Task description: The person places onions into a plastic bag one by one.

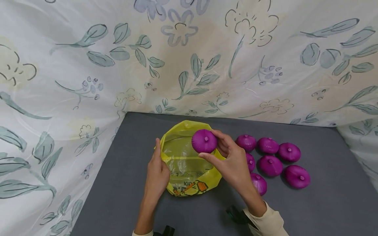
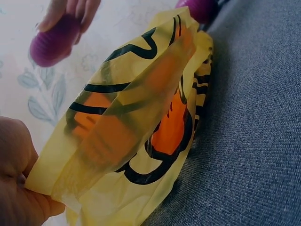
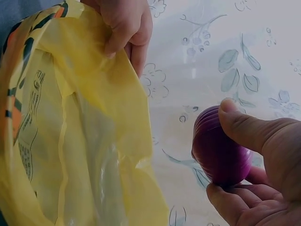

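My right hand (image 1: 233, 160) holds a round purple onion (image 1: 204, 141) between thumb and fingers, over the right part of the mouth of a yellow plastic bag (image 1: 217, 179). In the right wrist view the onion (image 3: 218, 146) shows fine ridges, with the thumb on its upper side and fingers underneath. My left hand (image 1: 159, 172) pinches the bag's left rim. Seen from the left wrist, thumb and fingers grip the edge of the thin yellow plastic (image 2: 51, 181). The bag stands wide open, its front printed with black lettering and an orange figure.
Several more purple onions (image 1: 270, 166) lie grouped on the dark grey table (image 1: 330, 203), right of the bag; my right hand partly hides some. A floral cloth (image 1: 189, 68) hangs along the back and left sides of the table.
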Available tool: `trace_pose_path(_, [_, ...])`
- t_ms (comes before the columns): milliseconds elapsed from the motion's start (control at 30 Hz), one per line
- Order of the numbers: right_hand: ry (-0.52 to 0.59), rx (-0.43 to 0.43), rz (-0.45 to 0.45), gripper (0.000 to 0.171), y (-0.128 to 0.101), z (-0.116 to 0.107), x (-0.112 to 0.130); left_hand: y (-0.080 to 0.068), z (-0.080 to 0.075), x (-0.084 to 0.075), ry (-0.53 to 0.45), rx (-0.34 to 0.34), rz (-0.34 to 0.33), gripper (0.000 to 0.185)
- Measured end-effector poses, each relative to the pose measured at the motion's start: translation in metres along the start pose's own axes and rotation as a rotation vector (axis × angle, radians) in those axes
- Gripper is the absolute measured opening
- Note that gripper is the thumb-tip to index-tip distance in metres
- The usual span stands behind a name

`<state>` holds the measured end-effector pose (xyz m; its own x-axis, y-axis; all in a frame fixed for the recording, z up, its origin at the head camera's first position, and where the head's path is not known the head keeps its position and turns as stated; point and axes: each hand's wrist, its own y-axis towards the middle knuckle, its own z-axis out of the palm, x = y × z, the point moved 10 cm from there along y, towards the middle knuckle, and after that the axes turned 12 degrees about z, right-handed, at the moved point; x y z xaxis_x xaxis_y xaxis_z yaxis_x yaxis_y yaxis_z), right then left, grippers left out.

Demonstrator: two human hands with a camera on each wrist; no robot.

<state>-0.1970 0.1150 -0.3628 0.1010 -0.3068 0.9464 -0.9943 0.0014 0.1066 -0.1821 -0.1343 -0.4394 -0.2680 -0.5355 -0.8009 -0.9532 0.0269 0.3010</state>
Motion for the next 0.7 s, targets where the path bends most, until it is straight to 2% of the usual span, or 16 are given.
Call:
trace_pose_path(200, [0.020,0.024,-0.009,0.077,0.008,0.010,-0.001,0.000,0.002,0.001,-0.004,0.000,-0.011,0.081])
trace_pose_path(433, [0.041,0.035,0.024,0.076,0.016,0.021,-0.006,0.001,0.001,-0.001,0.010,-0.012,0.012,0.081])
trace_pose_path(700, [0.043,0.050,0.048,0.075,0.025,0.036,-0.013,0.000,0.002,0.002,0.020,0.000,-0.008,0.081])
